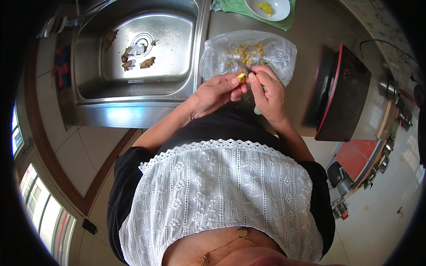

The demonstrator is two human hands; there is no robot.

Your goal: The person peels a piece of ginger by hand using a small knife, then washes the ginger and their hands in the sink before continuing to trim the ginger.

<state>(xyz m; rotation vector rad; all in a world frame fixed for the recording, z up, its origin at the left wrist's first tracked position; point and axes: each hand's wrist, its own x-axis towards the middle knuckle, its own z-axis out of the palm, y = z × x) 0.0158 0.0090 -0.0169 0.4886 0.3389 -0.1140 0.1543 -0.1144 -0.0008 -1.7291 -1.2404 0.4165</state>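
My left hand [221,89] pinches a small piece of ginger root [241,77], whose pale yellow flesh shows between thumb and fingers. In my right hand [269,91] is a small paring knife [244,67]; its blade points up and to the left, close to the ginger. The light green knife handle [257,110] sticks out below the palm. Both hands are above the near edge of a clear plastic bag [283,55] spread on the steel counter. Ginger peelings [244,53] lie scattered on the bag. The ginger's lower side is hidden by my fingers.
Left is a steel sink [166,73] holding several unpeeled ginger pieces [147,62]. Behind the bag, a white bowl [283,10] with peeled ginger [266,8] rests on a green cloth [233,6]. A black, red-edged appliance [347,96] stands on the right, with a cord behind it.
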